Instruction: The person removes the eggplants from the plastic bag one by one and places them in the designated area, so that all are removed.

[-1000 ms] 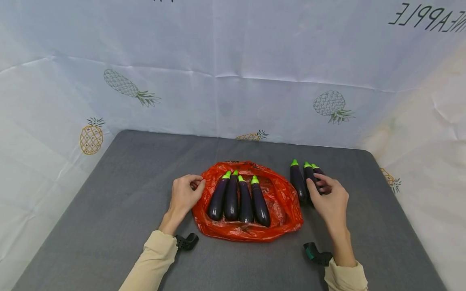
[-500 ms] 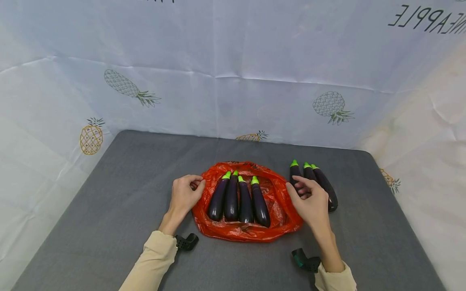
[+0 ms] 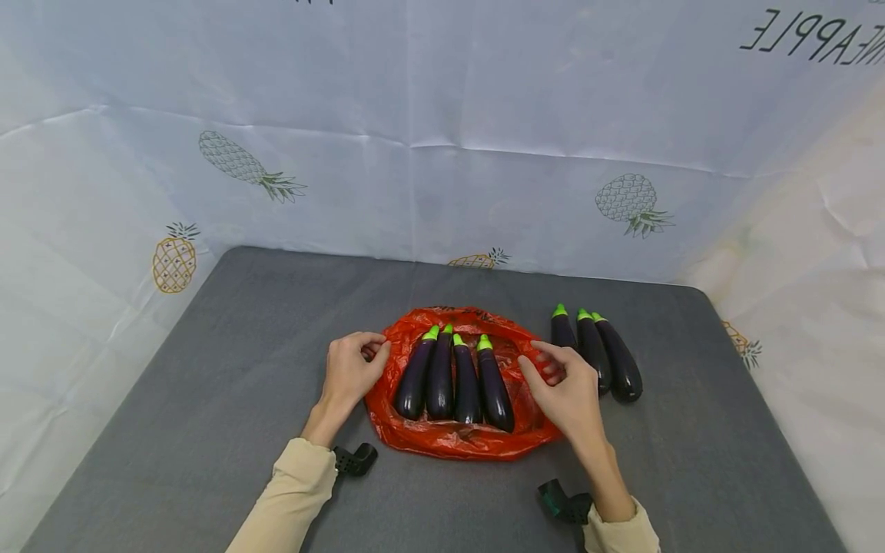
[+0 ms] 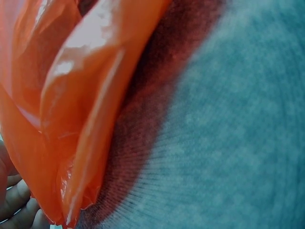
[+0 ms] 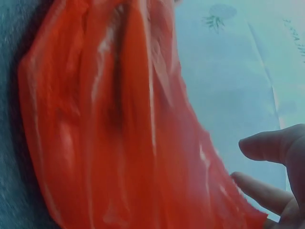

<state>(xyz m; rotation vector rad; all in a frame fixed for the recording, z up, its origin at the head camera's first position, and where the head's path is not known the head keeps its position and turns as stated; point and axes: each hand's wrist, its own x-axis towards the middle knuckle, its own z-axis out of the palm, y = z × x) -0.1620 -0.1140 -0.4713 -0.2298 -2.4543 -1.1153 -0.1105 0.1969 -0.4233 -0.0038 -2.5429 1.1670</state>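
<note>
A red plastic bag point(image 3: 449, 444) lies wide open on the grey table, with several dark purple eggplants point(image 3: 439, 384) side by side inside. My left hand point(image 3: 351, 365) pinches the bag's left rim. In the left wrist view the orange-looking plastic point(image 4: 86, 119) gathers down toward curled fingers point(image 4: 19, 205). Over the bag's right rim hovers my right hand point(image 3: 567, 388), thumb and fingers spread apart and holding nothing. The right wrist view has its thumb point(image 5: 267, 148) beside the edge of the bag point(image 5: 119, 143). Three more eggplants point(image 3: 620, 365) lie right of the bag, one partly hidden behind the right hand.
The grey table point(image 3: 242, 369) has rounded far corners. A white cloth printed with pineapples point(image 3: 442, 192) hangs behind it and along both sides. Black wrist cameras point(image 3: 356, 459) stick out from both wrists, close over the table.
My right hand has moved left from above the loose eggplants to the bag's right rim, uncovering the rightmost ones. The left hand and the bag have stayed in place.
</note>
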